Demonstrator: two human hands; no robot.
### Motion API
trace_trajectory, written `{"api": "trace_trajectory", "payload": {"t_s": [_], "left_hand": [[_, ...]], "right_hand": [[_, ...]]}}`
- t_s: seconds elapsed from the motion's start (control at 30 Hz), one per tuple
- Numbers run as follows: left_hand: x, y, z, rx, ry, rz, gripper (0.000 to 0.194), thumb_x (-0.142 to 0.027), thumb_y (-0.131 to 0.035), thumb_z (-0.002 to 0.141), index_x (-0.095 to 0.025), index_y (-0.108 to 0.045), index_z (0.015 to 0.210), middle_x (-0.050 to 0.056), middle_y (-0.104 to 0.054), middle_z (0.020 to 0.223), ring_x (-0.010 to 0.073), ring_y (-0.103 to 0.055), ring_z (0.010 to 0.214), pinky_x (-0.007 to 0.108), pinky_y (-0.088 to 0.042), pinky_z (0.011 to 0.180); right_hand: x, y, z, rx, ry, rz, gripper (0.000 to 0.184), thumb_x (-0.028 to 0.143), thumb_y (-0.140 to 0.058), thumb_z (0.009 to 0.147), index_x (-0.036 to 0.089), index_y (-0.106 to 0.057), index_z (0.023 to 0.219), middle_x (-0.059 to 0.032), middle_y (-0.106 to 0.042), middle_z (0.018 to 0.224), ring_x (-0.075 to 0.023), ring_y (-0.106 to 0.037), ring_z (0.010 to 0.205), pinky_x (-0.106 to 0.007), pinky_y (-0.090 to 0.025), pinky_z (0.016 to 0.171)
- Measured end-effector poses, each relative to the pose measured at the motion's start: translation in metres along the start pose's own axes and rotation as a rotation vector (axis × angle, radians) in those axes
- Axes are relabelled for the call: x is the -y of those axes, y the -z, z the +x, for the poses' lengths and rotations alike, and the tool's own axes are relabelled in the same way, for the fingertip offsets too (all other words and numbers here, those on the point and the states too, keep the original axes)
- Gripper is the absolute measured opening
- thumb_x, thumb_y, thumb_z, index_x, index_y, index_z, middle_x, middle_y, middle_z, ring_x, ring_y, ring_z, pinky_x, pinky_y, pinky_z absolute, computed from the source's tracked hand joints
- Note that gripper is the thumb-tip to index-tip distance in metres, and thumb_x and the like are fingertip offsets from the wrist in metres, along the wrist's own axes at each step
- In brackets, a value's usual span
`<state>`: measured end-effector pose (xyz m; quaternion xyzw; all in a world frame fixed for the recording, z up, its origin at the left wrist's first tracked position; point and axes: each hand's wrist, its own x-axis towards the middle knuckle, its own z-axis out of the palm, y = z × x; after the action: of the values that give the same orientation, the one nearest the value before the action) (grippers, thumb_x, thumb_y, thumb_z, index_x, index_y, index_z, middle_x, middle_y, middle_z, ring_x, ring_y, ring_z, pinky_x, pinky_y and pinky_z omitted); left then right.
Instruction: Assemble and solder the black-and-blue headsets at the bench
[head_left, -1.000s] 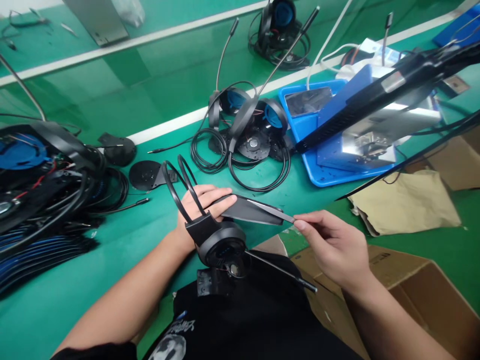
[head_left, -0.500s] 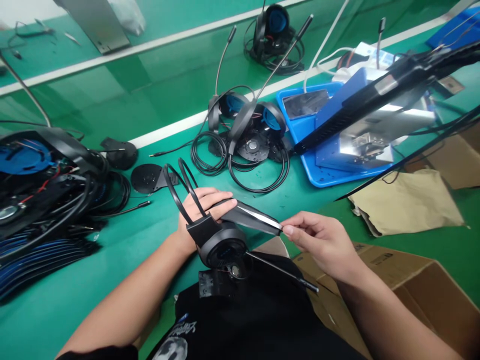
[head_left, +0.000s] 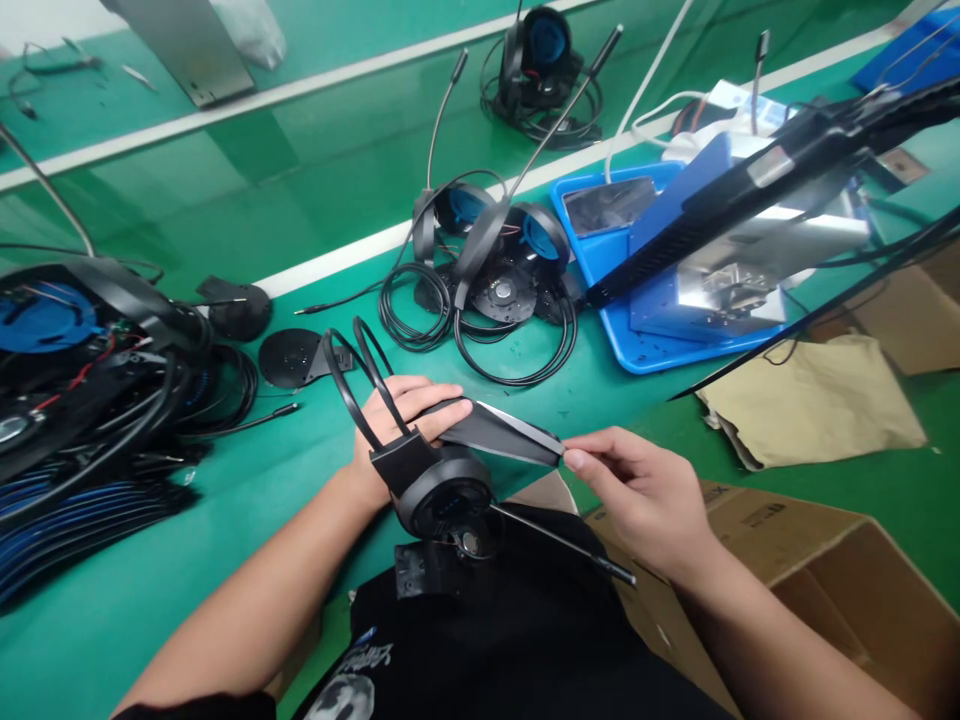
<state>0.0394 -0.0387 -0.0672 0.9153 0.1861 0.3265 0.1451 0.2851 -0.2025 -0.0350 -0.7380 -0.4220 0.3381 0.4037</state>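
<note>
A partly assembled headset (head_left: 442, 490) sits at the table's front edge, against my black shirt. Its two thin headband arches point up and away, and the microphone boom (head_left: 562, 540) reaches to the right. My left hand (head_left: 409, 405) is behind the arches, its fingers laid over the near end of a black headband strip (head_left: 499, 435); the thumb is hidden. Between thumb and forefinger, my right hand (head_left: 645, 490) pinches the strip's far tip. The strip is stretched out between both hands, with a pale upper edge.
More unfinished headsets (head_left: 502, 250) with coiled cables lie beyond my hands. Left are another headset (head_left: 97, 310), a loose black cover (head_left: 289, 358) and stacked dark pieces (head_left: 90, 520). A blue tray (head_left: 660, 358) with a metal fixture, brown paper (head_left: 817, 405) and an open carton (head_left: 847, 570) are right.
The strip has turned slightly between my hands, so its pale edge looks narrower and greyer. Both hands keep their hold, and the view has shifted very slightly.
</note>
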Motion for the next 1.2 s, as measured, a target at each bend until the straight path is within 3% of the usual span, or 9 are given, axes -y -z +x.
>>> {"api": "trace_trajectory", "payload": {"t_s": [0.17, 0.27, 0.4, 0.53, 0.63, 0.77, 0.9, 1.03, 1.2], "left_hand": [[-0.001, 0.001, 0.001, -0.007, -0.008, -0.026, 0.042, -0.046, -0.043, 0.109, -0.021, -0.074, 0.12, 0.011, -0.078, 0.12, 0.0227, -0.07, 0.113, 0.04, -0.058, 0.103], [0.002, -0.003, 0.001, -0.033, -0.074, -0.002, 0.036, -0.041, -0.046, 0.109, -0.018, -0.072, 0.121, 0.011, -0.078, 0.12, 0.0237, -0.07, 0.12, 0.044, -0.056, 0.11], [0.005, -0.014, -0.003, -0.096, -0.137, 0.019, 0.028, -0.029, -0.048, 0.108, -0.021, -0.067, 0.127, 0.009, -0.078, 0.123, 0.0225, -0.069, 0.128, 0.044, -0.056, 0.111], [0.005, -0.02, -0.006, -0.109, -0.145, 0.017, 0.028, -0.027, -0.046, 0.109, -0.02, -0.065, 0.129, 0.008, -0.078, 0.123, 0.02, -0.068, 0.128, 0.039, -0.056, 0.11], [0.005, -0.021, -0.007, -0.121, -0.122, 0.001, 0.03, -0.031, -0.044, 0.11, -0.02, -0.065, 0.128, 0.009, -0.079, 0.12, 0.0193, -0.07, 0.125, 0.037, -0.056, 0.109], [0.007, -0.021, -0.005, -0.099, -0.103, -0.058, 0.033, -0.033, -0.042, 0.11, -0.021, -0.065, 0.131, 0.01, -0.079, 0.12, 0.0197, -0.071, 0.123, 0.037, -0.056, 0.108], [0.009, -0.021, -0.004, -0.135, -0.13, -0.082, 0.034, -0.034, -0.044, 0.11, -0.016, -0.067, 0.128, 0.012, -0.079, 0.118, 0.0193, -0.071, 0.12, 0.035, -0.055, 0.108], [0.01, -0.02, -0.008, -0.134, -0.094, -0.077, 0.037, -0.038, -0.042, 0.11, -0.018, -0.067, 0.13, 0.012, -0.078, 0.119, 0.021, -0.071, 0.12, 0.038, -0.056, 0.106], [0.009, -0.021, -0.012, -0.131, -0.054, -0.069, 0.04, -0.044, -0.042, 0.11, -0.023, -0.066, 0.133, 0.01, -0.079, 0.119, 0.0219, -0.073, 0.116, 0.039, -0.057, 0.104]], "right_hand": [[0.003, 0.004, 0.009, 0.215, -0.112, 0.25, 0.032, 0.049, -0.077, 0.085, 0.017, -0.074, 0.082, 0.0024, -0.056, 0.056, -0.0088, -0.042, 0.049, -0.024, -0.033, 0.046], [0.001, 0.003, 0.01, 0.29, -0.167, 0.318, 0.037, 0.054, -0.075, 0.087, 0.018, -0.068, 0.083, 0.0047, -0.05, 0.059, -0.0081, -0.037, 0.051, -0.024, -0.028, 0.046], [0.005, -0.004, 0.01, 0.341, -0.165, 0.18, 0.037, 0.057, -0.065, 0.093, 0.02, -0.063, 0.094, 0.0053, -0.05, 0.068, -0.0103, -0.042, 0.059, -0.025, -0.033, 0.055], [0.011, -0.013, 0.01, 0.459, -0.116, -0.008, 0.048, 0.06, -0.048, 0.102, 0.021, -0.05, 0.074, 0.0048, -0.045, 0.066, -0.0111, -0.04, 0.062, -0.028, -0.03, 0.058], [0.01, -0.019, 0.008, 0.358, -0.046, -0.016, 0.052, 0.059, -0.044, 0.104, 0.021, -0.042, 0.069, 0.0044, -0.041, 0.064, -0.0114, -0.038, 0.061, -0.029, -0.03, 0.058], [0.003, -0.023, 0.003, 0.219, 0.012, 0.006, 0.048, 0.054, -0.047, 0.104, 0.022, -0.046, 0.069, 0.004, -0.042, 0.063, -0.0114, -0.039, 0.06, -0.029, -0.032, 0.058], [-0.002, -0.023, -0.002, 0.164, -0.003, 0.128, 0.032, 0.05, -0.052, 0.103, 0.022, -0.06, 0.092, 0.0058, -0.044, 0.062, -0.0114, -0.039, 0.056, -0.028, -0.032, 0.055], [-0.005, -0.02, -0.005, 0.149, -0.051, 0.239, 0.031, 0.05, -0.056, 0.102, 0.022, -0.058, 0.115, 0.0105, -0.035, 0.055, -0.0105, -0.028, 0.048, -0.028, -0.021, 0.049], [-0.011, -0.016, -0.01, 0.092, -0.045, 0.275, 0.028, 0.05, -0.06, 0.1, 0.023, -0.057, 0.1, 0.0096, -0.034, 0.056, -0.0104, -0.027, 0.049, -0.029, -0.02, 0.05]]}}
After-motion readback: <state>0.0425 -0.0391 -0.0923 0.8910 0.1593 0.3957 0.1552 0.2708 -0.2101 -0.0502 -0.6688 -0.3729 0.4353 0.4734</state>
